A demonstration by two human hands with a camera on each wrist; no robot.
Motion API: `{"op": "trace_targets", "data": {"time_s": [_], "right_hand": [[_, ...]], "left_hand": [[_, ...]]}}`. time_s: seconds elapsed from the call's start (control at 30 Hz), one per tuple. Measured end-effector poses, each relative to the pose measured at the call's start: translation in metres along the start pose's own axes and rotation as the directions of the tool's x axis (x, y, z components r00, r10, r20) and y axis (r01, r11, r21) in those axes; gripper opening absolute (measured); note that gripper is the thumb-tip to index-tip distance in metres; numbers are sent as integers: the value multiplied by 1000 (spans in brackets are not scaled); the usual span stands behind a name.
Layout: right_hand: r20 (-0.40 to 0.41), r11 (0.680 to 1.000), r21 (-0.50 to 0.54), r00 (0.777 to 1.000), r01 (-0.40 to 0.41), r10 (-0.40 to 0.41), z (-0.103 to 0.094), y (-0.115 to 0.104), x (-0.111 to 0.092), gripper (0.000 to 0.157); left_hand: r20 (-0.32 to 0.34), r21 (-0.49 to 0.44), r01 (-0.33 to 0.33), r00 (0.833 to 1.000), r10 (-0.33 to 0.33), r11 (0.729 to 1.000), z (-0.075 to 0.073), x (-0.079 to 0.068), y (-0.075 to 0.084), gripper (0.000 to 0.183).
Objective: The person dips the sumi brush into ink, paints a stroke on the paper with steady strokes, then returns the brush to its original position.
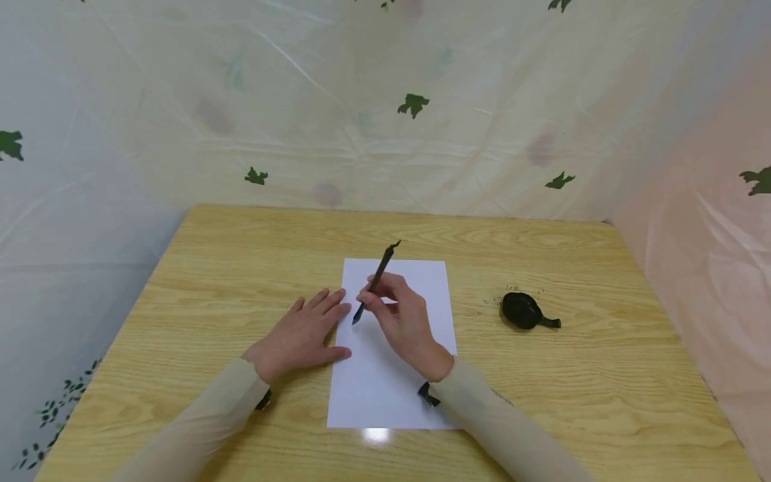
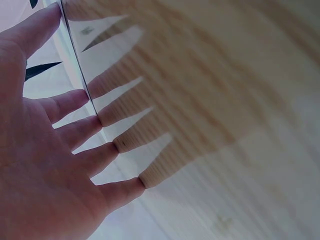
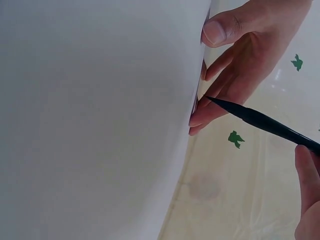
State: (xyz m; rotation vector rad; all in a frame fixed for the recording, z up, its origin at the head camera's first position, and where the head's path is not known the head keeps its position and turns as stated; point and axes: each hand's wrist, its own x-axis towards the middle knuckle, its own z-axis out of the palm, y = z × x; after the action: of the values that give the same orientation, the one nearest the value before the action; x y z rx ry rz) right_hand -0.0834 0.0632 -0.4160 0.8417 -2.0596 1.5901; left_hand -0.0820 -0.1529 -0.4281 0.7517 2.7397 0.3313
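Observation:
My right hand (image 1: 408, 323) pinches a dark calligraphy brush (image 1: 379, 271) between thumb and fingers. The brush leans, its pointed tip low over the upper left of a white sheet of paper (image 1: 376, 391). At the brush's upper end is a small loop. My left hand (image 1: 298, 341) lies palm down with fingers spread, fingertips and thumb tip at the sheet's left edge. Seen from below in the left wrist view, the left fingertips (image 2: 116, 145) meet the tabletop. In the right wrist view the brush tip (image 3: 220, 102) points toward the left hand (image 3: 245, 65).
On the wooden table (image 1: 602, 402), right of the paper, stands a small black dish with a short handle (image 1: 551, 323). Dark specks (image 1: 490, 302) lie beside it. Pale hanging cloth (image 1: 313, 134) with green leaf-like shapes surrounds the table's back and sides.

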Motion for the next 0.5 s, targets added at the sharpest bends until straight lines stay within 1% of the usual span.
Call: {"op": "trace_targets", "data": {"time_s": [0.17,0.4,0.5], "right_hand": [[8,1000,-17,1000,2,-2,0,0,0,40],[24,1000,-19,1000,-7,8,0,1,-1,33],[36,999,-31,999,-9,10,0,2,-2,33]], "left_hand": [[2,0,1,1000,-1,1000,0,0,0,83],[-7,3,-8,1000,8,1000,1,0,0,83],[-11,6,-13,1000,13,1000,1,-1,0,83]]}}
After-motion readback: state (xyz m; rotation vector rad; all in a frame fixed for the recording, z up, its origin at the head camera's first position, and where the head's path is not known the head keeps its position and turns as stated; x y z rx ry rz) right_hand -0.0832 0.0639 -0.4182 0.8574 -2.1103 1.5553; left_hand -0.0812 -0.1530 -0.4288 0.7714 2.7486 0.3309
